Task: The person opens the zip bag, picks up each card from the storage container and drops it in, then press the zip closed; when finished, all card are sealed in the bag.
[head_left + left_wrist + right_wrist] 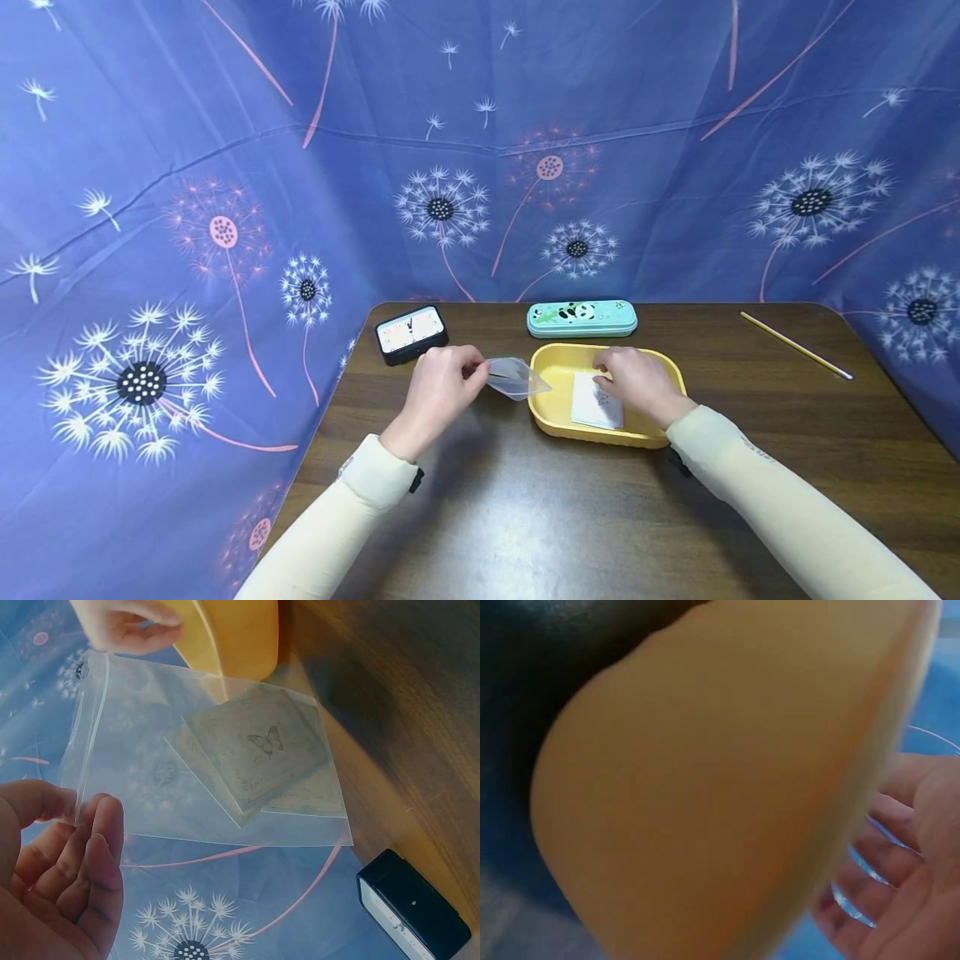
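Observation:
My left hand pinches the zip edge of a clear zip bag, which it holds out just left of a yellow plastic basket. Several thin square papers lie inside the bag, the top one printed with a butterfly, as the left wrist view shows. My right hand is over the basket, fingers spread apart and loosely bent, with nothing between them in the right wrist view. Below that hand, a white printed paper lies in the basket, partly hidden by the fingers.
Behind the basket lies a mint pencil case with a panda on it. A black clock with a white face stands at the back left. To the right lies a yellow pencil. Blue dandelion-patterned cloth surrounds the wooden table.

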`<action>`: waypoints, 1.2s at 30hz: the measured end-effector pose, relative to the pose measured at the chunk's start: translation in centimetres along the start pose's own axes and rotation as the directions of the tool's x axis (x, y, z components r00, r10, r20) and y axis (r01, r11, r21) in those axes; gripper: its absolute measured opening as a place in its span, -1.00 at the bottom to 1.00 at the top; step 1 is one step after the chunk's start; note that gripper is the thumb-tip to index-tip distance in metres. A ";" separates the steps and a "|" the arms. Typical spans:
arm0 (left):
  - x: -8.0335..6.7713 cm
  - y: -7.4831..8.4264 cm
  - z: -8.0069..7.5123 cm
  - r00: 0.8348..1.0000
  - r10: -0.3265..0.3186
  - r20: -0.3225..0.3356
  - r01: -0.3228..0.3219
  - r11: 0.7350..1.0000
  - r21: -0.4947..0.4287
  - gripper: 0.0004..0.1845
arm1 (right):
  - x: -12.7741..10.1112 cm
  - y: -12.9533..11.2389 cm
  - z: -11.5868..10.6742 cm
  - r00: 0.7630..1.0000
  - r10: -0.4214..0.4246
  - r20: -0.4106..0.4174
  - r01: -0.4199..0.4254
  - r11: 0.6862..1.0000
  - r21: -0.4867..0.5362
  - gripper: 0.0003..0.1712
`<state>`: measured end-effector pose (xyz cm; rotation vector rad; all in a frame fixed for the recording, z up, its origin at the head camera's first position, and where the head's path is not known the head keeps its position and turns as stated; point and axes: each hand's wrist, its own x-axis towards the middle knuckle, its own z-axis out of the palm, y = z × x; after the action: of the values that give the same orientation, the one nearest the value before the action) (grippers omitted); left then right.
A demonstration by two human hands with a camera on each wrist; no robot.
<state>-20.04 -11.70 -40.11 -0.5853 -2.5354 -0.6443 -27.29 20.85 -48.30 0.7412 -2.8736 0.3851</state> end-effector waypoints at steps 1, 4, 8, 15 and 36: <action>0.0 0.0 0.0 1.000 -0.001 0.003 0.001 1.000 0.001 -0.90 | -0.1 0.1 0.2 1.000 0.007 0.017 -0.007 1.000 0.004 -0.77; 0.0 0.1 -0.1 1.000 -0.004 0.008 0.004 1.000 0.000 -0.90 | -0.3 0.2 0.4 0.999 0.013 0.048 -0.014 1.000 0.009 -0.72; 0.0 0.0 -0.2 1.000 -0.005 0.008 0.005 1.000 0.002 -0.89 | -0.4 0.4 0.5 0.996 -0.008 0.089 0.008 1.000 0.000 -0.65; 0.0 -0.1 -0.2 1.000 -0.011 0.011 0.011 1.000 0.002 -0.89 | -0.4 0.6 0.9 0.985 -0.014 0.173 0.012 1.000 0.015 -0.63; 0.1 0.3 -0.3 0.999 -0.022 0.027 0.022 1.000 0.008 -0.90 | -0.6 0.9 1.7 0.972 -0.049 0.228 0.024 0.993 0.114 -0.30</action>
<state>-19.90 -11.53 -39.72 -0.5683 -2.5712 -0.6386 -27.35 21.41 -50.22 0.9129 -3.0693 0.4868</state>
